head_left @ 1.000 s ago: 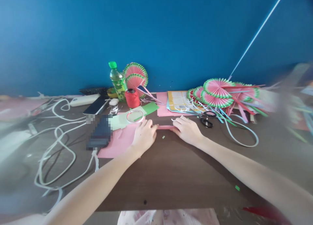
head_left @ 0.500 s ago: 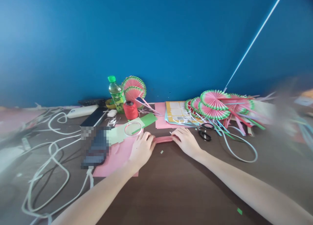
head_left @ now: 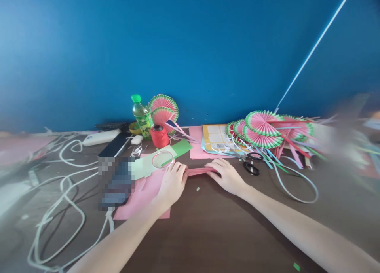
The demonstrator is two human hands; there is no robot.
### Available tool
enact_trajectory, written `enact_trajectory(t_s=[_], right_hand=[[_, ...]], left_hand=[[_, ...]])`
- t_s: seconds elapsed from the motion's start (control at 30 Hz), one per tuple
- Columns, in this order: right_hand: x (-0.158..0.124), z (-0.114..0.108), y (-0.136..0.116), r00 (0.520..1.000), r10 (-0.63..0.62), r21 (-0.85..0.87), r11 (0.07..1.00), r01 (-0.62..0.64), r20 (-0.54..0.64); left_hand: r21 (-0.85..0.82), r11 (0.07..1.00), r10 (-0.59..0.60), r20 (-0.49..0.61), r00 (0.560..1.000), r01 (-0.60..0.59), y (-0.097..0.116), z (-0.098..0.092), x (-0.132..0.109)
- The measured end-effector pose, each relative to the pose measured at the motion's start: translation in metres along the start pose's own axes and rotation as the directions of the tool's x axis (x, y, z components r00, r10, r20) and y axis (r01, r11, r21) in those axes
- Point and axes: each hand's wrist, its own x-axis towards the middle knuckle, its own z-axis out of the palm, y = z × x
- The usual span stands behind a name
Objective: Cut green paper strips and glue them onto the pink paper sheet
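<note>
Between my hands a narrow folded strip of pink paper (head_left: pixel 197 171) lies level just over the brown table. My left hand (head_left: pixel 173 182) is closed on its left end, fingers curled over it. The right end is pinched by my right hand (head_left: pixel 226 175), thumb below and fingers on top. To the left of my left hand lie a pink sheet (head_left: pixel 148 198), light green paper (head_left: pixel 142 167) and a roll of clear tape (head_left: pixel 162 159). Black-handled scissors (head_left: pixel 251 168) rest right of my right hand.
At the back stand a green-capped bottle (head_left: pixel 141 116), a red spool (head_left: pixel 159 136) and paper fans (head_left: pixel 163 107). More pink-green fans (head_left: pixel 263 126) are piled at right with paper strips. Yellow-and-white paper (head_left: pixel 215 137) lies mid-back. White cables (head_left: pixel 80 209) and a blurred-out device (head_left: pixel 117 184) lie left.
My right hand's fingers have shifted slightly on the pink strip, which looks narrower now. The whole view has moved a little, so everything sits slightly lower.
</note>
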Motion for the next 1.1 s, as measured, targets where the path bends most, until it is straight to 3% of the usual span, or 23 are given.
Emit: enact_trajectory(t_s=[0.17,0.37,0.47,0.6,0.77,0.9,1.0,1.1], right_hand=[[-0.001,0.001,0.002,0.997,0.061,0.086,0.995,-0.057,-0.042],[0.001,-0.011,0.008,0.926,0.345,0.369,0.889,-0.27,-0.154],[0.013,-0.023,0.024,0.877,0.419,0.353,0.877,-0.325,-0.235],[0.043,-0.033,0.061,0.84,0.423,0.213,0.905,-0.369,-0.341],[0.062,-0.03,0.089,0.84,0.484,0.03,0.87,-0.492,-0.246],[0.045,-0.028,0.08,0.885,0.357,0.055,0.932,-0.357,-0.299],[0.029,-0.022,0.073,0.932,0.29,0.065,0.957,-0.282,-0.22],[0.023,-0.014,0.073,0.939,0.303,-0.003,0.951,-0.308,-0.164]], left_hand=[[-0.306,0.94,-0.161,-0.011,0.987,0.15,-0.003,-0.001,0.0],[-0.625,0.708,-0.381,0.055,0.923,0.329,-0.006,-0.006,0.002],[-0.695,0.623,-0.421,0.089,0.903,0.359,-0.007,-0.005,0.002],[-0.744,0.562,-0.427,0.112,0.897,0.36,-0.006,-0.004,0.003],[-0.772,0.52,-0.44,0.126,0.889,0.366,-0.007,-0.004,0.004],[-0.768,0.544,-0.421,0.1,0.902,0.339,-0.007,-0.001,0.002],[-0.742,0.585,-0.39,0.097,0.916,0.328,-0.007,0.0,0.001],[-0.71,0.622,-0.375,0.1,0.922,0.33,-0.005,0.0,0.001]])
